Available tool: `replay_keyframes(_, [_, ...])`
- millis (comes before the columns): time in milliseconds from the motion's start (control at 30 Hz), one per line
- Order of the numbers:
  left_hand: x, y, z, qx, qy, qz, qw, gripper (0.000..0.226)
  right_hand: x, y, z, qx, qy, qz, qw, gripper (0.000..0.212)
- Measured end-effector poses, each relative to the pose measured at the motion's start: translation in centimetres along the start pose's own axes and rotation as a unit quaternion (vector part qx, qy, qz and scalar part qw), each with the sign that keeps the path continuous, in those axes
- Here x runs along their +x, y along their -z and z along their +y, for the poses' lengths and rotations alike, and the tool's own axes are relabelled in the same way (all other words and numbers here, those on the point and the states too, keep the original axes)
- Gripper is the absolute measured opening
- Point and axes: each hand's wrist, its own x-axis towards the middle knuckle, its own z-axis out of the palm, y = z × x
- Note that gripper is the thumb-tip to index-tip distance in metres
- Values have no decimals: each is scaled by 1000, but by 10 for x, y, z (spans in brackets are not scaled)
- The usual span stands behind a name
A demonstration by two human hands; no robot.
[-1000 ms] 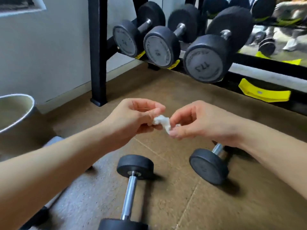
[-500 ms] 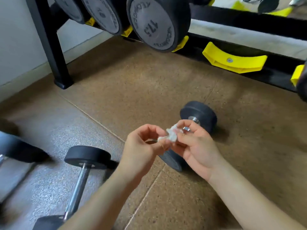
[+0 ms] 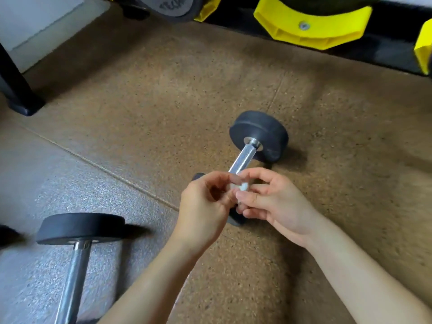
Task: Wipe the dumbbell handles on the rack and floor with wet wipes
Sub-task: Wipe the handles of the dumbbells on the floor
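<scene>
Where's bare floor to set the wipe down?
Bare floor lies between the rack foot, the yellow cradle and the small dumbbell, and again right of that dumbbell. Crowded where left hand and right hand pinch the wipe by its handle.

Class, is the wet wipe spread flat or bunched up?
Bunched up: the wet wipe is a small white wad pinched between the left hand and the right hand.

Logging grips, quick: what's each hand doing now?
Left hand: pinching the wet wipe.
Right hand: pinching the same wet wipe.
</scene>
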Motion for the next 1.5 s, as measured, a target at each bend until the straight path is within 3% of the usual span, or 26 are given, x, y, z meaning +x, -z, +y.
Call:
replay_keyframes(67, [5, 2, -6, 41, -4, 30, 999, 20, 7, 2, -6, -79, 25, 20, 996, 19])
replay_keyframes(133, [10, 7, -19, 185, -35, 62, 980, 22, 24, 10, -9, -193, 88, 103, 972, 10])
replay_keyframes(233, [9, 4, -42, 377, -27, 6, 926, 77, 62, 25, -5, -342, 180, 201, 900, 6])
replay_keyframes(333, [3, -5, -52, 410, -7, -8, 912, 96, 95, 25, 16, -449, 229, 140, 852, 9])
replay_keyframes(433, [2, -6, -51, 440, -32, 9, 897, 94, 105, 24, 30, -580, 296, 39, 758, 10])
replay_keyframes(500, [0, -8, -50, 466, -42, 9, 884, 97, 118, 37, 21, -621, 336, 69, 705, 12])
replay_keyframes(600, [-5, -14, -49, 495, -48, -3, 867, 100, 126, 48, 15, -619, 284, 184, 709, 17])
replay_keyframes(667, [-7, -18, -47, 505, -52, -4, 861, 101, 115, 30, 34, -636, 281, 113, 710, 23])
replay_keyframes(733, [-9, -20, -47, 516, -58, -7, 855, 100, 98, 26, 40, -605, 287, 25, 743, 22])
replay_keyframes(767, [-11, -22, -47, 521, -63, -11, 851, 97, 100, 34, 35, -607, 288, 19, 740, 18])
replay_keyframes(833, [-15, -23, -48, 524, -81, -12, 848, 83, 113, 50, 20, -627, 305, 105, 709, 14])
replay_keyframes(900, [-19, -20, -47, 501, -95, -4, 860, 66, 112, 52, 18, -653, 270, 161, 689, 18])
replay_keyframes(1000, [-18, -18, -43, 467, -132, 7, 874, 51, 90, 40, 32, -652, 262, 28, 711, 16])
replay_keyframes(1033, [-17, -18, -42, 461, -134, 11, 877, 53, 88, 44, 32, -650, 259, 21, 714, 16])
replay_keyframes(1167, [-16, -26, -52, 411, -68, 32, 908, 85, 104, 61, 19, -671, 244, 169, 679, 24])
replay_keyframes(1300, [-20, -35, -60, 406, -18, 30, 913, 107, 80, 49, 27, -665, 242, 47, 705, 21])
replay_keyframes(1367, [-21, -39, -56, 414, -20, 28, 910, 107, 84, 61, 21, -673, 237, 42, 699, 20])
replay_keyframes(1500, [-24, -45, -50, 425, -32, 17, 905, 108, 88, 72, 15, -713, 285, 12, 641, 15])
